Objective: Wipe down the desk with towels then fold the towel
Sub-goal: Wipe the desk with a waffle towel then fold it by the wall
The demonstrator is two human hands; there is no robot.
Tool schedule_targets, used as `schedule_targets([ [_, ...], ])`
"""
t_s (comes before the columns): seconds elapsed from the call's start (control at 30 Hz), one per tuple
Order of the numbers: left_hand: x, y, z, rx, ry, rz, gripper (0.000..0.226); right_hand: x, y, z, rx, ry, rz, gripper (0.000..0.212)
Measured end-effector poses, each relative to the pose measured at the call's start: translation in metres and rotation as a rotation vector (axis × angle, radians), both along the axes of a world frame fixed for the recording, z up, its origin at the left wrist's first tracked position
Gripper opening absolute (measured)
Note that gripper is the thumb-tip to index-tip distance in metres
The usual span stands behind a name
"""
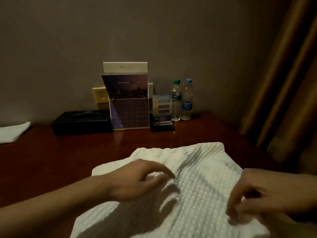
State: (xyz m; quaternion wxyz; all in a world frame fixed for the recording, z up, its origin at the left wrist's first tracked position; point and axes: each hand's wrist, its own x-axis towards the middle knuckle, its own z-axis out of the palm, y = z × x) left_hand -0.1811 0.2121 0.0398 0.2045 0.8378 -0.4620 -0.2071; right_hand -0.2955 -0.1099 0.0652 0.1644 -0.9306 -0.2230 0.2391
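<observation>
A white, bumpy-textured towel lies spread on the dark red wooden desk, reaching from the middle down to the near edge. My left hand rests on the towel's left part, fingers curled and spread, holding nothing. Over the towel's right edge my right hand has its fingers bent down onto the cloth; whether it pinches the cloth I cannot tell because of blur.
Against the wall stand a black tissue box, a clear brochure stand, a small card holder and two water bottles. A folded white cloth lies at far left. A curtain hangs at right.
</observation>
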Motion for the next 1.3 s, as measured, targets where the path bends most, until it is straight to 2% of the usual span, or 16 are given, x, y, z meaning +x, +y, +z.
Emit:
schedule_targets([
  [0.07, 0.009, -0.012, -0.026, 0.080, -0.190, 0.174, 0.055, 0.016, 0.003, -0.015, 0.047, -0.283, -0.127, 0.036],
  [0.13, 0.014, -0.023, -0.057, 0.208, -0.268, 0.220, 0.062, 0.033, 0.014, -0.039, -0.053, -0.488, -0.222, 0.039],
  [0.2, 0.014, -0.028, -0.074, 0.256, -0.378, 0.211, 0.065, 0.056, 0.022, -0.057, -0.101, -0.525, -0.335, 0.059],
  [0.33, 0.025, -0.032, -0.074, 0.255, -0.398, 0.154, 0.068, 0.110, 0.001, -0.066, 0.094, -0.437, -0.581, 0.081],
  [0.47, 0.044, -0.038, -0.070, 0.174, -0.335, 0.257, 0.073, 0.135, -0.010, -0.069, 0.017, -0.405, -0.615, 0.058],
  [0.6, 0.076, -0.062, -0.052, 0.182, -0.208, 0.524, 0.111, 0.140, -0.001, -0.065, -0.058, -0.333, -0.584, 0.052],
  [0.67, 0.083, -0.076, -0.039, 0.210, -0.114, 0.538, 0.103, 0.140, -0.005, -0.054, 0.038, -0.360, -0.560, 0.031],
  [0.73, 0.080, -0.082, -0.022, 0.042, 0.192, 0.539, 0.081, 0.130, -0.015, -0.031, 0.259, -0.305, -0.524, 0.020],
  [0.8, 0.073, -0.083, 0.006, -0.209, 0.524, 0.443, 0.049, 0.114, -0.027, -0.003, 0.525, -0.195, -0.485, 0.029],
  [0.83, 0.067, -0.087, 0.022, -0.304, 0.555, 0.381, 0.040, 0.106, -0.034, 0.008, 0.653, -0.166, -0.455, 0.034],
  [0.93, 0.038, -0.101, 0.069, -0.614, 0.557, 0.259, 0.049, 0.086, -0.043, 0.031, 1.038, -0.096, -0.339, 0.033],
  [1.0, 0.019, -0.116, 0.094, -0.866, 0.588, 0.142, 0.040, 0.080, -0.037, 0.037, 1.213, -0.030, -0.299, 0.028],
  [1.07, -0.001, -0.138, 0.128, -1.119, 0.712, 0.040, 0.025, 0.077, -0.024, 0.042, 1.281, -0.079, -0.304, 0.020],
  [1.13, -0.011, -0.151, 0.149, -1.225, 0.828, -0.127, 0.022, 0.069, -0.011, 0.049, 1.270, -0.187, -0.361, 0.054],
  [1.23, -0.022, -0.160, 0.165, -1.199, 0.933, -0.413, 0.028, 0.043, 0.001, 0.067, 1.304, -0.216, -0.387, 0.079],
  [1.3, -0.030, -0.166, 0.172, -1.161, 1.047, -0.562, 0.033, 0.030, -0.002, 0.081, 1.299, -0.215, -0.308, 0.068],
])
